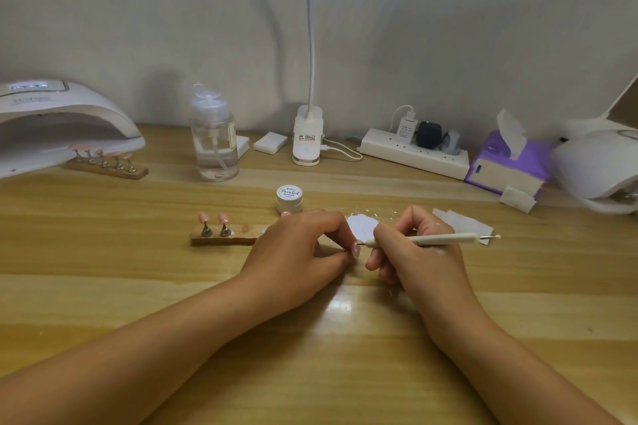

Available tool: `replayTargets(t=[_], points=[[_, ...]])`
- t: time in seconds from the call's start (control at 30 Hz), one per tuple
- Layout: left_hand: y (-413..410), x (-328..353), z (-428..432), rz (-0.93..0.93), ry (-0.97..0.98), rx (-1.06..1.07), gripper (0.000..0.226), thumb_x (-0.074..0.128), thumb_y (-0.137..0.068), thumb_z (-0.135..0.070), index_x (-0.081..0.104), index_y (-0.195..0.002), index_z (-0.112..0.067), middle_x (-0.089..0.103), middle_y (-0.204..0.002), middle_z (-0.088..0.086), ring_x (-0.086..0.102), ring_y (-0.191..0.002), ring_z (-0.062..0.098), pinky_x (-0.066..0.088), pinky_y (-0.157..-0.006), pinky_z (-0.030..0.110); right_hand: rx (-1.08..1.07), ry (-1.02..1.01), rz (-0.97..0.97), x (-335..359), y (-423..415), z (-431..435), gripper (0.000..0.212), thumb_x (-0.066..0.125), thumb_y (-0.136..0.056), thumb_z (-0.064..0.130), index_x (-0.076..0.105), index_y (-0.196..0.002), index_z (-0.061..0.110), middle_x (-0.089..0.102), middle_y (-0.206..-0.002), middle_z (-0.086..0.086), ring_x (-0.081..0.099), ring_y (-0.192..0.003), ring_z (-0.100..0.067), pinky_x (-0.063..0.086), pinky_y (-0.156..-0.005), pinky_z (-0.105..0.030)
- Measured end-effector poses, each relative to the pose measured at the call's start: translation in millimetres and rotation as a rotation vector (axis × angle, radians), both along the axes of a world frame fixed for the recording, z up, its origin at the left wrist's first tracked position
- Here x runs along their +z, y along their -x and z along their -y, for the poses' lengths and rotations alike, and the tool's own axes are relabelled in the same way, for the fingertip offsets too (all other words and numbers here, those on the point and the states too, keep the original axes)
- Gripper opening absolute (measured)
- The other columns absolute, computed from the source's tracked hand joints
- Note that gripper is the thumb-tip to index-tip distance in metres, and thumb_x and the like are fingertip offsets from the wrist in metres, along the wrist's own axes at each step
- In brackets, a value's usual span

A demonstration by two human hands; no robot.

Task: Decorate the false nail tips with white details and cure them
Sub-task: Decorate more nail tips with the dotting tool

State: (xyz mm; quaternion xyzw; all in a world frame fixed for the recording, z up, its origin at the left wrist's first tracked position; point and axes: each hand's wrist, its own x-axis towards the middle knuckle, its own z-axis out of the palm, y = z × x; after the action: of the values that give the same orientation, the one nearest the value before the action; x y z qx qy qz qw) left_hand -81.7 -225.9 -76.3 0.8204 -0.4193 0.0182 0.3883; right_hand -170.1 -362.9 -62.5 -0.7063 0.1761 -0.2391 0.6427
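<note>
Wooden desk [310,373], centre: left hand [300,245] pinches single pale pink nail tip [355,249] between curled fingers [340,235]. Right hand [417,252] grips cream dotting pen [440,239] pencil-style, fine metal point meeting glossy tip's upper edge. Two more pink tips [214,217] stand upright on wooden holder [221,240], just left of hands. White gel jar [290,198] sits close behind. Far left, another row of pink tips [103,153] sits at mouth of curing lamp [65,114].

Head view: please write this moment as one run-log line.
left hand: pinches nail tip | right hand: holds dotting pen, point at nail tip | step: decorating
</note>
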Motion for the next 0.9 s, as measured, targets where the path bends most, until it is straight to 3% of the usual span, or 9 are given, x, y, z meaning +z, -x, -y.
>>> replayTargets(t=[0.3,0.47,0.9], points=[[0.9,0.4,0.8,-0.014,0.012,-0.003,0.013,0.072,-0.082,-0.025,0.065,-0.077,-0.033,0.055,-0.075,-0.042,0.054,-0.059,-0.002,0.028,-0.069,0.030,-0.039,0.022,-0.025,-1.6,0.0,1.7,0.028,0.059,-0.077,0.006,0.040,-0.059,0.015,0.059,-0.045,-0.010,0.041,-0.037,-0.014,0.033,-0.037,-0.019],[0.8,0.1,0.3,-0.002,0.017,-0.007,0.011,0.072,-0.082,-0.025,0.066,-0.078,-0.033,0.056,-0.076,-0.040,0.053,-0.058,-0.002,0.029,-0.064,0.022,-0.036,0.029,-0.030,-2.5,-0.3,2.0,0.028,0.060,-0.077,0.007,0.040,-0.061,0.015,0.060,-0.047,-0.011,0.045,-0.037,-0.013,0.035,-0.037,-0.020],[0.2,-0.3,0.0,-0.004,0.012,-0.006,0.006,0.071,-0.081,-0.027,0.067,-0.079,-0.031,0.056,-0.077,-0.040,0.053,-0.058,0.000,0.029,-0.063,0.023,-0.014,0.065,-0.024,-4.4,-0.3,3.2,0.032,0.061,-0.077,0.009,0.042,-0.056,0.023,0.064,-0.050,-0.011,0.047,-0.039,-0.012,0.036,-0.039,-0.021]])
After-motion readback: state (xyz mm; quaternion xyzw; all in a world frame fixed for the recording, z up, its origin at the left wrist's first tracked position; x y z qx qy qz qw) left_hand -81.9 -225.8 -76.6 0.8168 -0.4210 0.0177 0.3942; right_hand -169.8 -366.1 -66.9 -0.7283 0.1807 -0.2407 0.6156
